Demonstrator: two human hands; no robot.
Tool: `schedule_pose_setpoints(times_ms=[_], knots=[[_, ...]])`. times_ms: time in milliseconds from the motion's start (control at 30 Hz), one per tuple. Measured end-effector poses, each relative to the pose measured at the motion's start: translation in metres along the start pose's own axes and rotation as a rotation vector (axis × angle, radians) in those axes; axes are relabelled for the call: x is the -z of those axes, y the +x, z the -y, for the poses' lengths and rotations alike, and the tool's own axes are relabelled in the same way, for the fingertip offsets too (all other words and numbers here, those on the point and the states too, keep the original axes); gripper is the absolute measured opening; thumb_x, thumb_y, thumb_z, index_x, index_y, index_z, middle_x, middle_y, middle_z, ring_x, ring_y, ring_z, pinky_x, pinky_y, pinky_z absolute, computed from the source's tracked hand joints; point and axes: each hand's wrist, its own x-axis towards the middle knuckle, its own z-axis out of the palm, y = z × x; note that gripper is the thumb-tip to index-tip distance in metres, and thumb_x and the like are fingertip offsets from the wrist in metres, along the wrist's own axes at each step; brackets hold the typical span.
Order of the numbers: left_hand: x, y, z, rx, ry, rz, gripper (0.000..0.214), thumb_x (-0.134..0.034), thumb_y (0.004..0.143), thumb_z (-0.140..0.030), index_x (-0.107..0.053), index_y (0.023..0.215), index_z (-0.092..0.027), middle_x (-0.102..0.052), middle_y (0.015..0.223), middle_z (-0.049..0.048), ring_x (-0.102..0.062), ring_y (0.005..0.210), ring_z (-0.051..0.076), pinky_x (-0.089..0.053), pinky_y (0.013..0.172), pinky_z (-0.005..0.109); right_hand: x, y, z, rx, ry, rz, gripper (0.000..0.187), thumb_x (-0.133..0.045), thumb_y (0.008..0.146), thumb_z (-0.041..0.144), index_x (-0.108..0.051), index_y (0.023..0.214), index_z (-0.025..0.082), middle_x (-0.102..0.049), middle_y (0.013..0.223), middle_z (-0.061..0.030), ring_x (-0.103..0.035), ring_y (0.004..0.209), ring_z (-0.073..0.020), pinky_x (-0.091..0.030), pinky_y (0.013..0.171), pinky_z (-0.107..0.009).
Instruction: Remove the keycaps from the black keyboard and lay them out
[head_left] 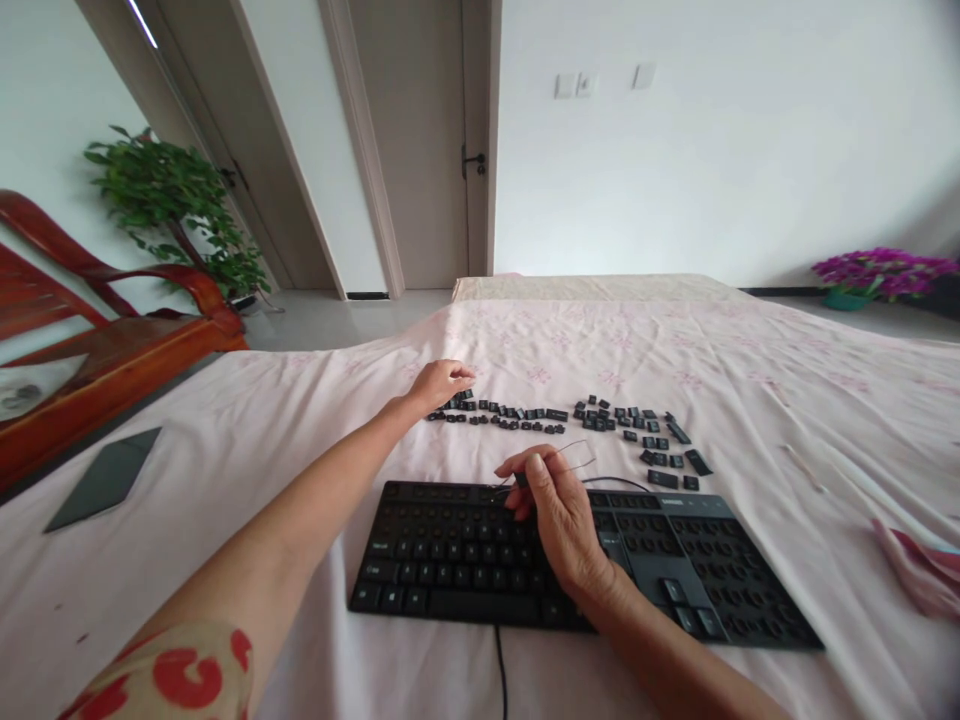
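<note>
A black keyboard [480,605] lies across the cloth in front of me, many of its key positions bare of caps. My right hand [559,520] is over its upper middle, closed on a wire keycap puller [581,452] with thin wire loops pointing up and right; its black grip is partly hidden by the fingers. My left hand [442,385] reaches beyond the keyboard to the left end of a row of loose black keycaps [510,411]. Its fingers are bent and apart over them, the tips partly hidden. More keycaps [596,420] lie scattered to the right.
A pink patterned cloth [300,400] covers the surface. A dark flat rectangular panel [105,480] lies at left, thin sticks [804,468] and a pink cloth item [915,570] at right. The keyboard's cable [501,665] runs toward me. A wooden chair [187,320] stands far left.
</note>
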Motion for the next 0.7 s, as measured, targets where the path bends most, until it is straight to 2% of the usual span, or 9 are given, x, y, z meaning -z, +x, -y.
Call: schedule_pose_setpoints(times_ms=[67,167,267,367,500,700], knots=[[0.009,-0.021,-0.01,-0.028,-0.033,-0.052,0.025,-0.059,0.082,-0.031,-0.072,0.096,-0.016,-0.073,0.1,0.0047,-0.064,0.094,0.017,-0.046,0.086,0.024,0.0,-0.001,0.001,0.028,-0.055,0.036,0.035,-0.037,0.098,0.045,-0.059,0.089,0.02,-0.063,0.086,-0.0032,-0.053,0.061,-0.0113,-0.042,0.052,-0.022],[0.021,-0.067,-0.028,-0.094,-0.125,-0.078,0.028,-0.058,0.085,-0.038,-0.073,0.092,-0.016,-0.073,0.091,0.0047,-0.065,0.086,0.017,-0.048,0.078,0.025,0.001,-0.002,0.005,0.066,-0.153,0.124,0.033,-0.039,0.098,0.042,-0.062,0.09,0.019,-0.06,0.076,-0.0013,-0.05,0.061,-0.0122,-0.041,0.059,-0.024],[0.026,-0.115,-0.041,-0.123,-0.179,0.002,0.026,-0.057,0.086,-0.038,-0.073,0.091,-0.018,-0.072,0.092,0.0031,-0.065,0.086,0.016,-0.047,0.078,0.025,-0.001,-0.004,0.011,0.078,-0.193,0.232,0.033,-0.041,0.098,0.04,-0.064,0.087,0.019,-0.062,0.077,-0.0015,-0.049,0.061,-0.012,-0.041,0.061,-0.025],[0.026,-0.152,-0.046,-0.118,-0.202,0.105,0.019,-0.061,0.085,-0.033,-0.073,0.089,-0.02,-0.071,0.089,0.0016,-0.064,0.083,0.015,-0.047,0.076,0.024,-0.005,-0.007,0.016,0.082,-0.19,0.321,0.029,-0.043,0.098,0.038,-0.063,0.09,0.019,-0.066,0.084,-0.0023,-0.051,0.062,-0.0119,-0.042,0.061,-0.024],[0.023,-0.175,-0.042,-0.17,-0.206,0.17,0.013,-0.063,0.084,-0.027,-0.073,0.09,-0.021,-0.069,0.088,0.0007,-0.062,0.086,0.014,-0.046,0.081,0.024,-0.011,-0.01,0.017,0.109,-0.248,0.402,0.027,-0.044,0.098,0.035,-0.065,0.091,0.02,-0.067,0.086,-0.0018,-0.053,0.065,-0.0125,-0.043,0.064,-0.025],[0.023,-0.179,-0.039,-0.294,-0.151,0.245,0.014,-0.064,0.085,-0.033,-0.072,0.088,-0.022,-0.066,0.085,0.0,-0.058,0.084,0.014,-0.042,0.079,0.024,-0.019,-0.006,0.022,0.223,-0.409,0.517,0.026,-0.045,0.098,0.027,-0.067,0.087,0.021,-0.067,0.086,-0.0011,-0.061,0.08,-0.0151,-0.044,0.08,-0.027]])
